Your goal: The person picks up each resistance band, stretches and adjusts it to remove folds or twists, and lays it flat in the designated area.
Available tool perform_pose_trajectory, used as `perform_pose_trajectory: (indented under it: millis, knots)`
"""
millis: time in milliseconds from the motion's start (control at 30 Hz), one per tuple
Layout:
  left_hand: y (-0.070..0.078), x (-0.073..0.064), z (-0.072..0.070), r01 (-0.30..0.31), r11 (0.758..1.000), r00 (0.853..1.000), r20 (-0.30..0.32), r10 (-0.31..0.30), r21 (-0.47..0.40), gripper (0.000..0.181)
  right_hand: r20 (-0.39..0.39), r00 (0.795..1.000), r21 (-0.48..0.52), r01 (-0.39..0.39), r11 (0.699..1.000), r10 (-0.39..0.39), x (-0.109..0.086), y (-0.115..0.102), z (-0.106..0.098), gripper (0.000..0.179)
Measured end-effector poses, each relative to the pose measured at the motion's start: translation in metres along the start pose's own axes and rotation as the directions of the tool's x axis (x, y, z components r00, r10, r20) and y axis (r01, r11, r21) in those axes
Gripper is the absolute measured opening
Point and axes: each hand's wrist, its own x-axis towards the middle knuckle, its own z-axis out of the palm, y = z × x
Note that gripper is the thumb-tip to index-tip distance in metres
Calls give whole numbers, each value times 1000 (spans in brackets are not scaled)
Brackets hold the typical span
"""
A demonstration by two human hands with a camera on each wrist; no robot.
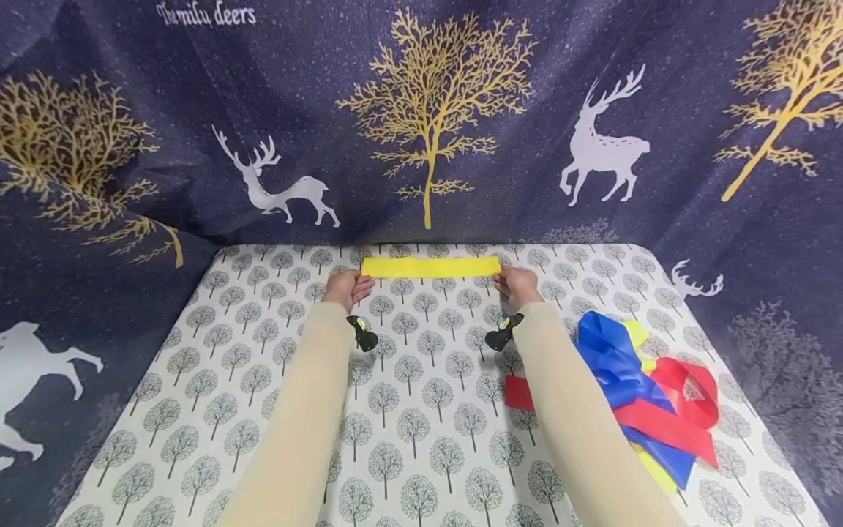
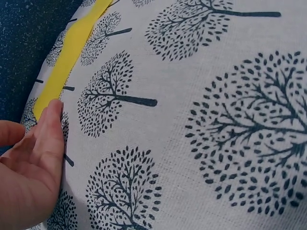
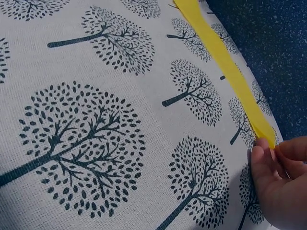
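Note:
A flat yellow ribbon (image 1: 431, 267) stretches from side to side near the back edge of the cloth-covered table. At its left end is my left hand (image 1: 345, 288), its fingertips touching the ribbon end. In the left wrist view the fingers (image 2: 53, 120) look straight, with the thumb set apart from them. At the opposite end, my right hand (image 1: 520, 284) pinches the yellow ribbon (image 3: 235, 76) between thumb and fingers, as the right wrist view shows.
A loose heap of blue ribbon (image 1: 602, 355), red ribbon (image 1: 668, 424) and yellow ribbon lies on the table's right side. A red ribbon end (image 1: 519, 393) pokes out beside the right sleeve. Behind the table hangs a dark blue curtain (image 1: 461, 197) with deer and trees.

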Motion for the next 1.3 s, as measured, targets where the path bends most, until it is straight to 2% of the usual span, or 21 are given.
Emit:
perform_pose_trajectory:
  millis: [167, 300, 400, 567, 700, 833, 967, 1133, 1300]
  knots:
    - [-7, 13, 1, -81, 997, 992, -94, 79, -14, 50, -1, 1000, -7, 11, 1000, -11, -3, -1, -1, 41]
    - [-9, 16, 0, -103, 995, 989, -111, 100, -16, 49, 17, 1000, -12, 11, 1000, -10, -6, -1, -3, 42]
    - [-6, 10, -1, -81, 997, 994, -79, 80, -3, 48, 30, 999, -22, 12, 1000, -11, -7, -1, -5, 43]
    - [-1, 2, -5, -24, 995, 999, 51, 19, 92, 48, 37, 999, -45, 8, 999, -6, -6, -2, -11, 44]
    - [-1, 5, -11, -1, 985, 986, 162, -28, 174, 49, 85, 996, -71, -4, 997, 10, -7, -8, -22, 49]
    - [0, 9, -20, -40, 970, 972, 233, -18, 242, 50, 173, 985, -106, 6, 994, 12, -12, -20, -37, 53]
    - [6, 6, -30, -79, 958, 970, 244, 9, 277, 51, 234, 972, -125, 36, 992, -6, -22, -35, -51, 47]
    - [14, -5, -37, -93, 948, 973, 231, 21, 304, 50, 299, 952, -155, 119, 981, -68, -34, -50, -63, 13]
    - [20, -14, -41, -137, 924, 970, 239, 51, 358, 50, 361, 928, -198, 173, 965, -92, -43, -59, -77, 10]
